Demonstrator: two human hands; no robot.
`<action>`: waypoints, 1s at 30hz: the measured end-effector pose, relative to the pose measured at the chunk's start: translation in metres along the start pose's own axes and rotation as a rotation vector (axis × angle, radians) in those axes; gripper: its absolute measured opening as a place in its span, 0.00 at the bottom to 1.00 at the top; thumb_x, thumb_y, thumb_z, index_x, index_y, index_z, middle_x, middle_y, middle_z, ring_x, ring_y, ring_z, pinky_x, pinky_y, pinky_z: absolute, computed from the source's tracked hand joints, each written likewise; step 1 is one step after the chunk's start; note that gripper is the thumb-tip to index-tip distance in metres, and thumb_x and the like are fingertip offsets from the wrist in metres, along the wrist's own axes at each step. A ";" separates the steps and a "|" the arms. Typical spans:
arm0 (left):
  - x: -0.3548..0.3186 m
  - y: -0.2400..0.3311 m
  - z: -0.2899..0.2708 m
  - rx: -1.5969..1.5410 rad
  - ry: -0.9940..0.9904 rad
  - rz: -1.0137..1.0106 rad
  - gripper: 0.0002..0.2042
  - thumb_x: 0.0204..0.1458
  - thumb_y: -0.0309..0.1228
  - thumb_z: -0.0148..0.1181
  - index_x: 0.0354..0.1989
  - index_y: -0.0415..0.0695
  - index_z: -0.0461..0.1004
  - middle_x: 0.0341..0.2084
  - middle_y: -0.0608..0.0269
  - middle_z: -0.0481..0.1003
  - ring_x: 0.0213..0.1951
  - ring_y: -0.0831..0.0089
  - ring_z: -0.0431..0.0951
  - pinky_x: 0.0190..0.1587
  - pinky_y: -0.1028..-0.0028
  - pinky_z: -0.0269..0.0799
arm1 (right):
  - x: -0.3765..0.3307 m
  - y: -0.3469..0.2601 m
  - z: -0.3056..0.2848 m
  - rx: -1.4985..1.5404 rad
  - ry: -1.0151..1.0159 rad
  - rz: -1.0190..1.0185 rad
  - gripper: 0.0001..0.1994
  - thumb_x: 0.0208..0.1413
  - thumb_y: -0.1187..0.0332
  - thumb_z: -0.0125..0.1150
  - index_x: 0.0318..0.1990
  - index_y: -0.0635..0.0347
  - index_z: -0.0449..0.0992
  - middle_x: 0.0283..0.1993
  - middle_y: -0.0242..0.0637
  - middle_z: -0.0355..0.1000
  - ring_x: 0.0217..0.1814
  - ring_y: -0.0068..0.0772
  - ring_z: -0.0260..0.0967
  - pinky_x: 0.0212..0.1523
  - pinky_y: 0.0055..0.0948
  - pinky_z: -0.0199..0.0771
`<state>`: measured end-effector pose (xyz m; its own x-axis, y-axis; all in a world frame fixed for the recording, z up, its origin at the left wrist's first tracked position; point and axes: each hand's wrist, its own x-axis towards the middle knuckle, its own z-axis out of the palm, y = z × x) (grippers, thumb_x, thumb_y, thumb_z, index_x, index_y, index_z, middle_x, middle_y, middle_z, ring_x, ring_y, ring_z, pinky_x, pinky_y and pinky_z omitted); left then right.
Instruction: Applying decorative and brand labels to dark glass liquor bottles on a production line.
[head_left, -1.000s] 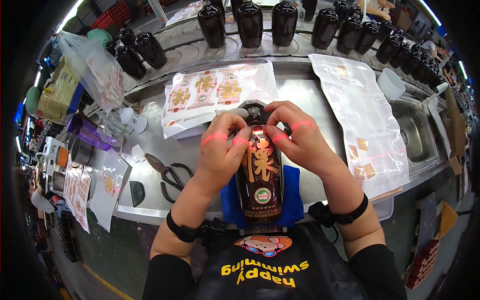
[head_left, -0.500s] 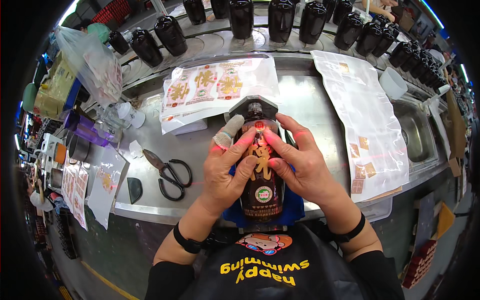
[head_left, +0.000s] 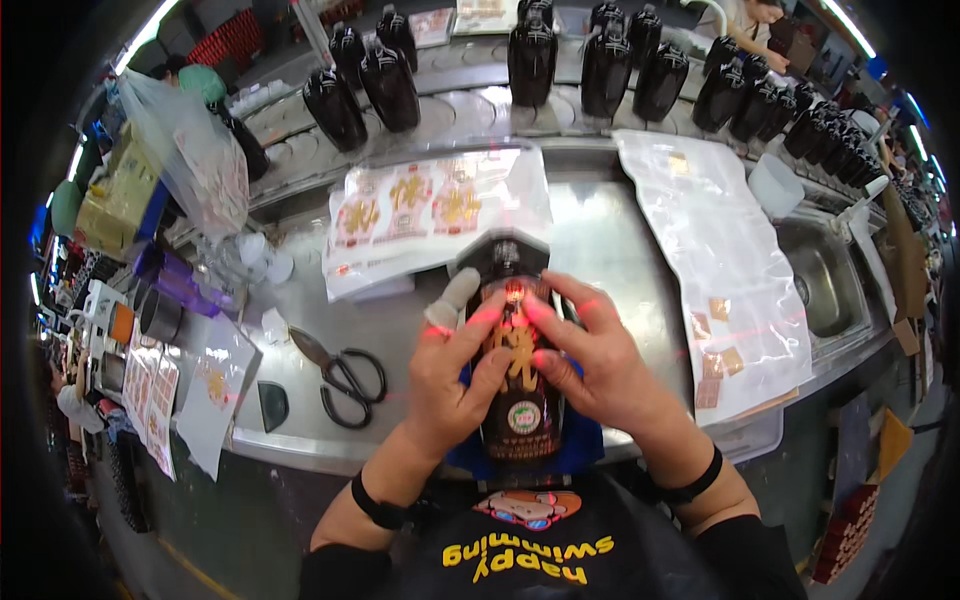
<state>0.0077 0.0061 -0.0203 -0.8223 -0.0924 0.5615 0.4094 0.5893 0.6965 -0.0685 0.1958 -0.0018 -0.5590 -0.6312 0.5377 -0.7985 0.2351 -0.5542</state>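
Observation:
A dark glass bottle [head_left: 521,410] with a gold character label and a round white-green emblem lies on a blue cloth [head_left: 583,450] at the bench's front edge. Its neck sits in a dark angular holder [head_left: 540,250]. My left hand [head_left: 455,370], with a pale cover on one finger, holds the bottle's left side, thumb on the label. From the right, my right hand [head_left: 598,365] does likewise. Both index fingertips press near the small red seal at the label's top, under red light lines. The fingers' undersides are hidden.
Black-handled scissors [head_left: 350,385] and a dark green scraper [head_left: 272,405] lie left. Label sheets [head_left: 400,255] are behind, with a white sheet of gold stickers [head_left: 740,290] right, beside a sink [head_left: 830,275]. Dark bottles [head_left: 532,65] stand along a conveyor; a person [head_left: 745,30] is beyond.
Bottles on the conveyor have shifted position. The whole view has tilted slightly, so the bench sits lower in it. Both hands stay on the bottle with fingertips near the seal.

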 end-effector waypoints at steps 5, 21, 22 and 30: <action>0.005 0.007 -0.003 0.028 -0.020 0.021 0.21 0.55 0.33 0.59 0.56 0.39 0.73 0.58 0.37 0.66 0.59 0.46 0.67 0.62 0.59 0.61 | 0.005 -0.002 -0.003 0.013 -0.006 -0.032 0.22 0.53 0.66 0.65 0.56 0.61 0.73 0.61 0.59 0.61 0.59 0.61 0.63 0.60 0.46 0.66; 0.003 0.009 -0.005 0.012 -0.042 -0.049 0.25 0.60 0.39 0.55 0.62 0.36 0.66 0.58 0.37 0.66 0.60 0.47 0.67 0.62 0.60 0.60 | -0.002 -0.003 -0.003 -0.045 -0.007 0.081 0.28 0.60 0.58 0.58 0.63 0.66 0.65 0.61 0.58 0.62 0.60 0.59 0.62 0.60 0.44 0.65; 0.001 0.009 -0.005 -0.017 -0.033 -0.077 0.26 0.60 0.39 0.54 0.62 0.35 0.65 0.57 0.37 0.67 0.60 0.48 0.67 0.62 0.61 0.60 | -0.004 -0.003 -0.004 -0.032 -0.043 0.100 0.28 0.61 0.58 0.58 0.64 0.66 0.63 0.63 0.57 0.60 0.62 0.57 0.61 0.62 0.43 0.63; -0.019 0.002 0.001 -0.161 0.016 -0.192 0.31 0.62 0.41 0.51 0.66 0.31 0.55 0.57 0.38 0.67 0.60 0.51 0.68 0.62 0.62 0.60 | -0.015 -0.003 -0.004 -0.021 -0.045 0.152 0.29 0.60 0.58 0.58 0.65 0.63 0.62 0.62 0.57 0.61 0.62 0.58 0.61 0.61 0.43 0.64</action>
<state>0.0236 0.0096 -0.0297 -0.8852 -0.2036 0.4182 0.3053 0.4240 0.8526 -0.0587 0.2081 -0.0059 -0.6637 -0.6194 0.4194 -0.7102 0.3457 -0.6132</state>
